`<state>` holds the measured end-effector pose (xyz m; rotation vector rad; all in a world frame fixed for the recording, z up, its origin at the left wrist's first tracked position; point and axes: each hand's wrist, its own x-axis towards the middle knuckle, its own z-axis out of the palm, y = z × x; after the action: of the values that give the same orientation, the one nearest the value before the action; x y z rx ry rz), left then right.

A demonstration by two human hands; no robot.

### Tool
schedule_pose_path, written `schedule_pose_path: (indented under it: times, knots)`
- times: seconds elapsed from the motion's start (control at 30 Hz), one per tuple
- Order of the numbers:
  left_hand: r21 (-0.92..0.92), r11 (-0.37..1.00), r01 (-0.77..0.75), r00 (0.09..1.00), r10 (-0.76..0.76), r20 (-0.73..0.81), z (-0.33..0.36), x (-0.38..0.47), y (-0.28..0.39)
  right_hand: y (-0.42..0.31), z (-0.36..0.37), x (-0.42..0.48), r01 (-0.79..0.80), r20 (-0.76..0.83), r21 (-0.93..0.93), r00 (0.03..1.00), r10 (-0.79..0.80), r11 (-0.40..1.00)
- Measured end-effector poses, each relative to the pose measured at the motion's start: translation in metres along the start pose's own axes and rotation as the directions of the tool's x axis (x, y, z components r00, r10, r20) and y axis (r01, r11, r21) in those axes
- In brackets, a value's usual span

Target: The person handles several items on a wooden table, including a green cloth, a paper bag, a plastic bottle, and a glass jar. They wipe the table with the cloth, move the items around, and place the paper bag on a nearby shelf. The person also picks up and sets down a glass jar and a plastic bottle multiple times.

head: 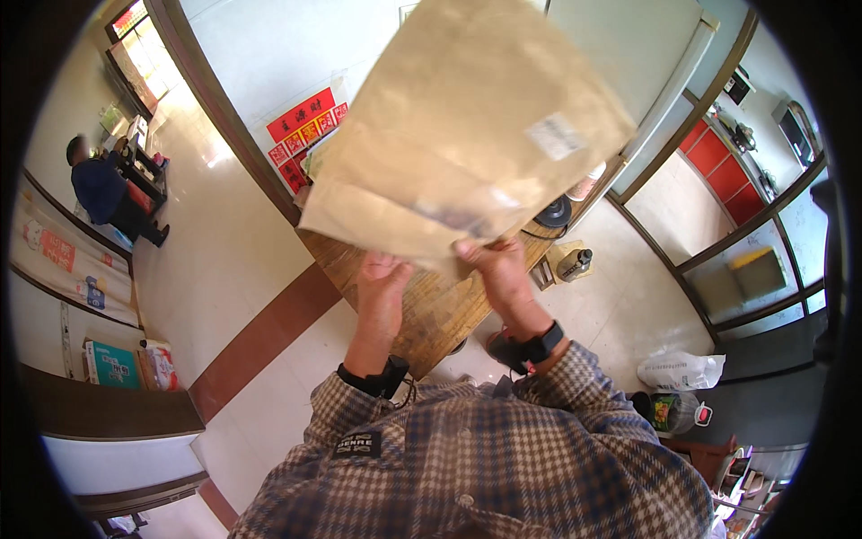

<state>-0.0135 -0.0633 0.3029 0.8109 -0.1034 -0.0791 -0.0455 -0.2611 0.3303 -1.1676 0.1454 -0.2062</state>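
A large brown kraft paper bag [444,135] with a white label fills the upper middle of the view, slightly blurred. My left hand [384,273] grips its near edge on the left, thumb towards me. Further right along that same edge, my right hand [498,266] pinches the paper between thumb and fingers. The bag is raised above a wooden table [438,310] and hides the table's far part. What is inside the bag cannot be seen.
Past the bag's right edge are a black round appliance base [553,212] and a patterned cup [586,185]. On the floor stands a dark bottle [574,264]. A plastic jug [677,412] and white plastic bag [680,370] lie right. Another person [101,182] stands far left.
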Motion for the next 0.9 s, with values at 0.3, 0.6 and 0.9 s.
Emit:
schedule_pose_path:
  times: [0.3, 0.6, 0.9]
  knots:
    - [0.706, 0.687, -0.17, 0.985, 0.089, 0.151, -0.018, 0.054, 0.089, 0.018, -0.013, 0.008, -0.232, 0.094, 0.554, 0.972, 0.217, 0.8]
    - [0.696, 0.717, -0.031, 0.996, -0.034, 0.08, -0.004, 0.058, 0.108, 0.055, -0.004, -0.002, -0.252, 0.0, 0.578, 0.951, 0.309, 0.776]
    - [0.632, 0.775, -0.022, 0.997, -0.032, 0.074, -0.02, 0.075, 0.094, 0.06, -0.009, 0.01, -0.257, -0.013, 0.579, 0.946, 0.324, 0.773]
